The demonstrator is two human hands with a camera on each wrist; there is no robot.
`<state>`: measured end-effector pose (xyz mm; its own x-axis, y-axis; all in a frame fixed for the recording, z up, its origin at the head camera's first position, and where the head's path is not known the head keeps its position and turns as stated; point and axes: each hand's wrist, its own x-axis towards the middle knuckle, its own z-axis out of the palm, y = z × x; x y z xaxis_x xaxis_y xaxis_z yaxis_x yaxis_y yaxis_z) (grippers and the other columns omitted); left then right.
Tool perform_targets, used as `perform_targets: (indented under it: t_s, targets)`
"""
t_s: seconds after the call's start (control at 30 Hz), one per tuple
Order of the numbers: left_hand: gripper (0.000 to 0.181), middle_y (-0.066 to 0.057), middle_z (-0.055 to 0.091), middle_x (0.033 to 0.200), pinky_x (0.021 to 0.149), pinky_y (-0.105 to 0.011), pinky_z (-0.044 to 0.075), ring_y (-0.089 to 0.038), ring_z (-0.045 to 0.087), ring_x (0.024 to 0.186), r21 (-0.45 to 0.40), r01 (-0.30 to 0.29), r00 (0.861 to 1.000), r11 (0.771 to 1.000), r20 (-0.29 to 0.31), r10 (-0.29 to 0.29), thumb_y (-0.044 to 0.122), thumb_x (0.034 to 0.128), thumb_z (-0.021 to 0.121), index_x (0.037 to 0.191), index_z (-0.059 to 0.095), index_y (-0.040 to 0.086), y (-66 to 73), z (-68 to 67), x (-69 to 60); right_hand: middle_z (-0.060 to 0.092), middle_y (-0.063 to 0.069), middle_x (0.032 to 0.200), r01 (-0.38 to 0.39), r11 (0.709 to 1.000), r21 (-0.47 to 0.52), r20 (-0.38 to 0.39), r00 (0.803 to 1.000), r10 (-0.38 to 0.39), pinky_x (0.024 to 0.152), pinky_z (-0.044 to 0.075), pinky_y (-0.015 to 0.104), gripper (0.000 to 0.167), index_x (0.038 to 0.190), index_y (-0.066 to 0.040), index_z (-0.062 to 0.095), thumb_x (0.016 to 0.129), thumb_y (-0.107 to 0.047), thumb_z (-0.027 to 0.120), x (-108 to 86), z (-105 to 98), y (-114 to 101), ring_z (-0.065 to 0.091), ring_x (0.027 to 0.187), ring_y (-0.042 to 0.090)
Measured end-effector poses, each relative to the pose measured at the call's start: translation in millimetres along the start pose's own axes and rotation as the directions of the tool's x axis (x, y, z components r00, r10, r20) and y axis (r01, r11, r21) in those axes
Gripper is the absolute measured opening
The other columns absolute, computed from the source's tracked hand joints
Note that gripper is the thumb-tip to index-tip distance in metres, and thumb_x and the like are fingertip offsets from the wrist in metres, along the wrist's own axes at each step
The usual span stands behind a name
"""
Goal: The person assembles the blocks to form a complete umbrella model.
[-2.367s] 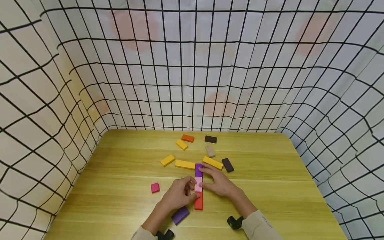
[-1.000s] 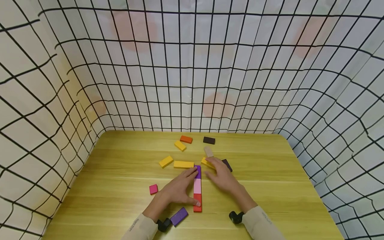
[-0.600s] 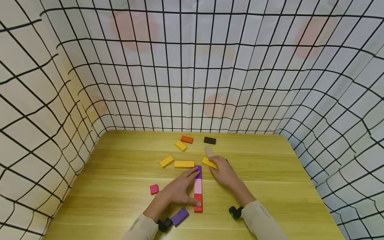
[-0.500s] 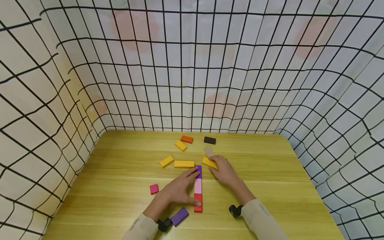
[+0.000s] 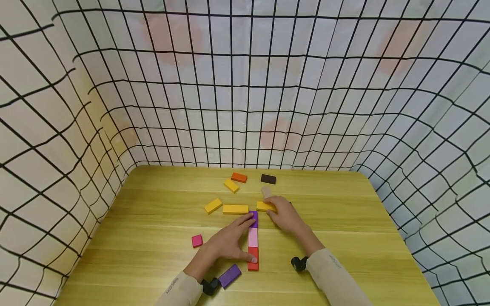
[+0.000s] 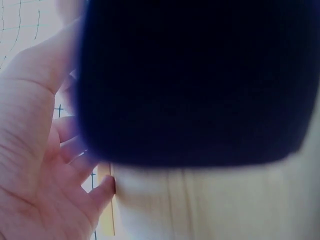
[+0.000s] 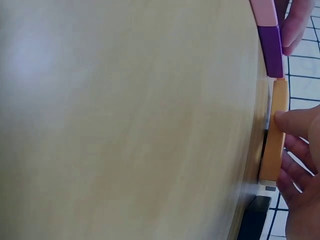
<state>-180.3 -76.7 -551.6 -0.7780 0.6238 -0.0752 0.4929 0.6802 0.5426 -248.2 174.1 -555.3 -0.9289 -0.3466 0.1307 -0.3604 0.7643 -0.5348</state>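
Left fingers spread from the thumb, right fingers curled, both forearms angled inward.

On the wood-grained tabletop, the left hand is resting its fingertips on the violet block and its thumb on the red block, while the pink block is lying between those two in a straight column. The right hand is gripping a yellow block just beside the column's far end, and a beige block is showing beyond its fingers. A yellow bar is extending left from the violet block. A small magenta block is sitting farther left; a purple block is lying near the left wrist. Black mesh is rising behind.
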Motion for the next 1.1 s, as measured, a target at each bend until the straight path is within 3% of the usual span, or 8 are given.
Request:
perform_targets:
  t_s: [0.53, 1.1]
  targets:
    - [0.12, 0.001, 0.018, 0.173, 0.123, -0.046, 0.036, -0.025, 0.028, 0.157, 0.006, 0.0, 1.0, 1.0, -0.021, 0.0, 0.072, 0.0711, 0.082, 0.163, 0.03, 0.014, 0.5, 0.3, 2.4, 0.065, 0.013, 0.138, 0.032, 0.998, -0.046, 0.05, 0.998, -0.03, 0.114, 0.044, 0.053, 0.039, 0.135, -0.01, 0.067, 0.098, -0.02, 0.07, 10.3, 2, -9, 0.057, 0.133, 0.035]
    - [0.119, 0.001, 0.021, 0.173, 0.122, -0.045, 0.037, -0.025, 0.03, 0.156, 0.019, -0.011, 1.0, 1.0, -0.025, 0.011, 0.071, 0.0702, 0.082, 0.163, 0.032, 0.016, 2.0, 0.1, 1.0, 0.065, 0.006, 0.136, 0.023, 0.999, -0.05, 0.057, 0.998, -0.02, 0.115, 0.044, 0.05, 0.033, 0.132, -0.012, 0.069, 0.101, -0.022, 0.067, 4.8, 5, -14, 0.057, 0.132, 0.029]
